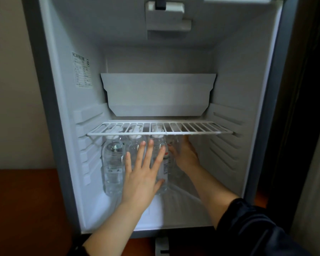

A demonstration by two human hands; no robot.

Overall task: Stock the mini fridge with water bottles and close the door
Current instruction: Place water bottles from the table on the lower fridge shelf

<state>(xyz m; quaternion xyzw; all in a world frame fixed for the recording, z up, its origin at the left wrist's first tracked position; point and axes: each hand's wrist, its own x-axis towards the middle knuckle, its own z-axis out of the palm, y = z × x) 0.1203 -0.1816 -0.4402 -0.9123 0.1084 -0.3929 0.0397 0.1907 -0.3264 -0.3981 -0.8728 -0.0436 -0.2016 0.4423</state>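
Observation:
The mini fridge (67, 111) stands open in front of me. Under its white wire shelf (159, 129), several clear water bottles stand upright on the floor of the fridge; the leftmost bottle (112, 167) is free of my hands. My left hand (143, 174) lies flat with straight, spread fingers against the fronts of the middle bottles (163, 163). My right hand (184, 154) reaches deeper on the right and curls round the rightmost bottle (173, 143), which is mostly hidden behind it.
A white drip tray (158, 93) hangs above the wire shelf at the back. The fridge's right half below the shelf holds no bottles. A dark cabinet wall (307, 108) stands on the right, and a brown surface (22, 209) lies at lower left.

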